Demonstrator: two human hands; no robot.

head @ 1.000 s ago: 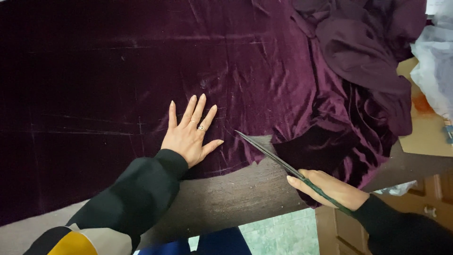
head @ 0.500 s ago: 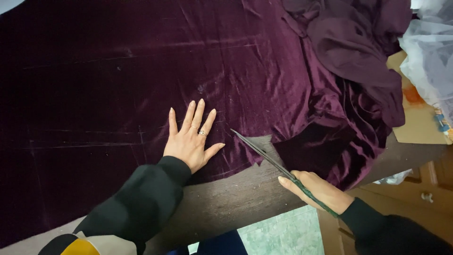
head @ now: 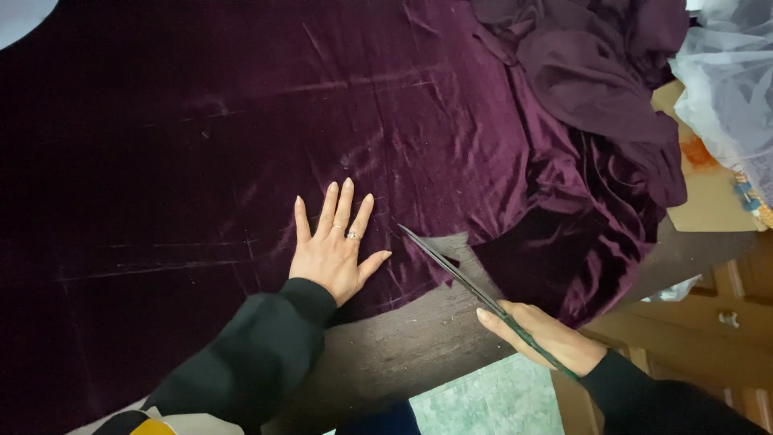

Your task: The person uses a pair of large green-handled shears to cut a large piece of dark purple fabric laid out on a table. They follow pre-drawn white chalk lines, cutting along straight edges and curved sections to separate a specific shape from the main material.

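A large sheet of dark purple velvet fabric (head: 241, 145) lies spread over a dark wooden table (head: 403, 354). My left hand (head: 334, 250) presses flat on the fabric near its front edge, fingers spread, a ring on one finger. My right hand (head: 543, 334) grips a pair of long dark scissors (head: 455, 270) by the handles. The blades point up and left, with their tip at the fabric's cut edge just right of my left thumb. Faint chalk lines cross the velvet to the left of my left hand.
Bunched purple fabric (head: 596, 89) is heaped at the back right and hangs over the table's edge. A clear plastic bag (head: 725, 89) and a tan board (head: 708, 193) lie at the far right. Wooden drawers (head: 725, 322) and a greenish floor (head: 491, 403) show below the table.
The scissors' tip has moved up and left along the fabric edge, closer to my left thumb. My left hand has stayed flat in nearly the same spot.
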